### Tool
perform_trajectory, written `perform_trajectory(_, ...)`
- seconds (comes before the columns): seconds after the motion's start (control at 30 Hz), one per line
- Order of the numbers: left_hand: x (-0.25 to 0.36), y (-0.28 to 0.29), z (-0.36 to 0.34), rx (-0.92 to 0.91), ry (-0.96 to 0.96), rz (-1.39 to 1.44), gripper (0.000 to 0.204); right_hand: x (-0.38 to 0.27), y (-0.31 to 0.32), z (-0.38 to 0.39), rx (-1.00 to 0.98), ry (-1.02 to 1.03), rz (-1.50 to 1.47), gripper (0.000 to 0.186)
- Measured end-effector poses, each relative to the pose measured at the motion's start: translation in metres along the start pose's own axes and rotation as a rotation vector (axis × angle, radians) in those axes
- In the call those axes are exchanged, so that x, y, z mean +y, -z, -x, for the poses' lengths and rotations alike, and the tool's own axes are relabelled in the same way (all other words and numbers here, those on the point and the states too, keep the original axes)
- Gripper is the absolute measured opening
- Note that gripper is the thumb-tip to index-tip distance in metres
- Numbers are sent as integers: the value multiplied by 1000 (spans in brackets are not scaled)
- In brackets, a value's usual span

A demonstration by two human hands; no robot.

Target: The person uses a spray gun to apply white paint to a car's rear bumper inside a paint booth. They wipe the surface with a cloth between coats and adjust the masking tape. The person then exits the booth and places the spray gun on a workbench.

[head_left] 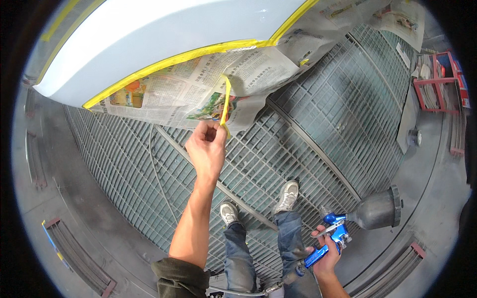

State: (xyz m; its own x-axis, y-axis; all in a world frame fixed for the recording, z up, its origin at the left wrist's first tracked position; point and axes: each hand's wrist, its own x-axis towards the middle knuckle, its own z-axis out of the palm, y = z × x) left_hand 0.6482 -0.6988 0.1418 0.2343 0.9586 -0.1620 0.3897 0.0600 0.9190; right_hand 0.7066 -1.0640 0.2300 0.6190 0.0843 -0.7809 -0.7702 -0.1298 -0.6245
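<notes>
A white curved panel (164,25) at the upper left is edged with yellow masking tape (179,59), below which newspaper masking sheets (278,64) hang. My left hand (206,149) is closed in a pinch at the lower end of a loose yellow tape strip (226,102), against the bottom edge of the newspaper. At the lower right, my right hand (325,253) grips a blue spray gun (336,228) with a dark grey cup (372,208) on top and a hose fitting below the handle.
I stand on a metal floor grating (119,159). A red rack of papers (432,97) and a small round can (415,137) are at the right. Slotted frames (79,256) lie along the floor's sides. A hose (154,164) runs across the grating.
</notes>
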Motion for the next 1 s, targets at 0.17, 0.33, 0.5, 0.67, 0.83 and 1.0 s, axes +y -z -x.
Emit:
perform_trajectory(0.17,-47,-4,29,-229,39,-276,15,11,-2,-10,25,-29,-27,37)
perform_trajectory(0.33,-97,-19,47,-432,-23,-468,17,33,-12,-49,-1,-20,-82,39)
perform_trajectory(0.5,-134,-45,31,-525,-121,-531,20,58,-26,-94,33,75,-215,40)
perform_trajectory(0.67,-180,-82,12,-537,-193,-488,18,51,-48,-113,96,118,-177,40)
perform_trajectory(0.83,-182,-106,5,-563,-390,-470,15,43,-50,-120,-45,76,-328,37)
perform_trajectory(1.0,-187,-120,0,-590,-602,-480,16,52,-49,-133,-251,91,-529,39)
